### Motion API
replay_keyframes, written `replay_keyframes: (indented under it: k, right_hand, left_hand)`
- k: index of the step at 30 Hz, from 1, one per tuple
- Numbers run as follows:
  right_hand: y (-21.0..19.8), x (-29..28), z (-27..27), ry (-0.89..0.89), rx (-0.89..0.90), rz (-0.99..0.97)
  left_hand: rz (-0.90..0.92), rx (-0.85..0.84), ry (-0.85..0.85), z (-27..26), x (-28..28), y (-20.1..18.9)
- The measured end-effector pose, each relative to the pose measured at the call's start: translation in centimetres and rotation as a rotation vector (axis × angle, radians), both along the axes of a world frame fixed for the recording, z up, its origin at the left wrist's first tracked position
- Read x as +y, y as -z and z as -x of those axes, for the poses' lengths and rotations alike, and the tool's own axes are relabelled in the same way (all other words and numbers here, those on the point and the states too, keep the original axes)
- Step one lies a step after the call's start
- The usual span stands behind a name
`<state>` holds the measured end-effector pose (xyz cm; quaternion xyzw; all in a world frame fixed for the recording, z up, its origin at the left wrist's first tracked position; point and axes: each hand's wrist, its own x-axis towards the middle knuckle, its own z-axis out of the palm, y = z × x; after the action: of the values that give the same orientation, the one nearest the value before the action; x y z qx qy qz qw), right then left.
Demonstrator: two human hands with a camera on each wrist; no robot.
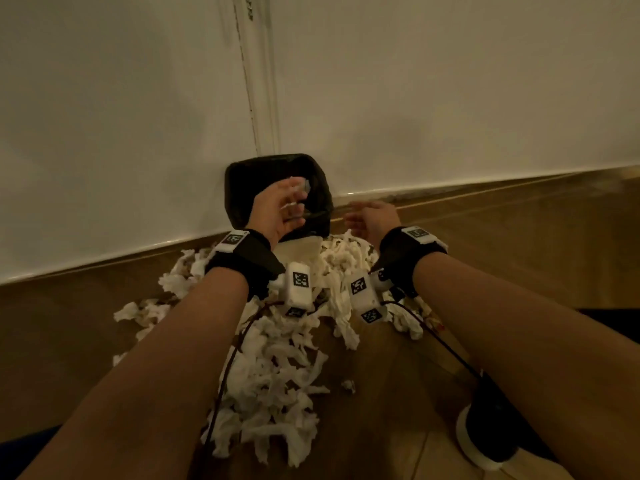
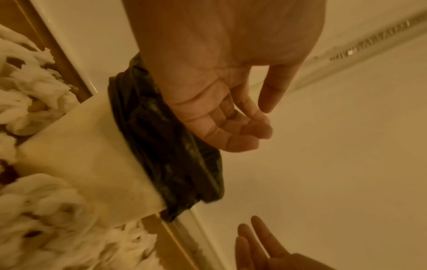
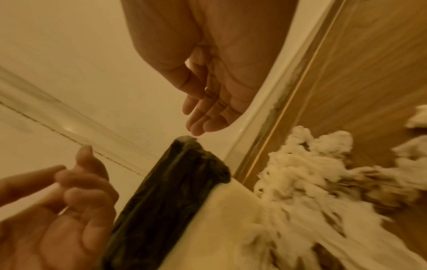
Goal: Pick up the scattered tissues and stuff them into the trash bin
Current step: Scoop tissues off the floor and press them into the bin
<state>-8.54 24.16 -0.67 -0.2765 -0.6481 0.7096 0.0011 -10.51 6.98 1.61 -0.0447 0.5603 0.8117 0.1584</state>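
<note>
Below fingers (image 2: 245,140), tissues (image 1: 277,375), bin (image 1: 239,181) ahead

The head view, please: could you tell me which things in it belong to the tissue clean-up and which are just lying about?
Job:
scattered tissues
trash bin with black liner
left hand and right hand, both empty

Lying about:
black and white object on the floor
dark cable

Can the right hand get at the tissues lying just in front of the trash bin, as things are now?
Probably yes. The right hand is open and empty beside the trash bin, with the tissues lying directly below it on the floor; nothing visible is between them.
</note>
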Motion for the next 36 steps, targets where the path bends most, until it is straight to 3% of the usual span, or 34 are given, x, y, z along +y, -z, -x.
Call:
replay_keyframes:
  k: [9,16,19,23,26,30,36]
  right_hand:
    - [7.5,2.3,-6.5,-0.114,-0.245,-0.233]
    - [11.2,1.6,-8.3,-0.625,-0.323,-0.810]
    - [12.4,1.1,-8.6,-0.880,-0.283,-1.034]
    - [13.4,0.4,-8.7,-1.048,-0.201,-1.202]
    - [14.3,0.0,-8.8,-1.148,-0.212,-1.250]
    - [16.1,-0.3,-9.9,-1.280,-0.250,-1.255]
    - [18.4,-0.7,-12.4,-1.330,-0.317,-1.202]
  left_hand:
    - [0.530,0.007,0.313,-4.8,3.3,7.9]
    - [1.320,0.247,0.524,-8.0,2.5,15.0]
    - [1.539,0.322,0.490,-9.6,2.1,16.7]
    - [1.655,0.474,0.411,-11.5,2.1,18.3]
    - [1.715,0.391,0.423,-12.1,2.2,19.2]
    - [1.766,0.270,0.578,-12.7,2.3,20.3]
    - [1.674,0.174,0.762,-12.5,1.6,21.3]
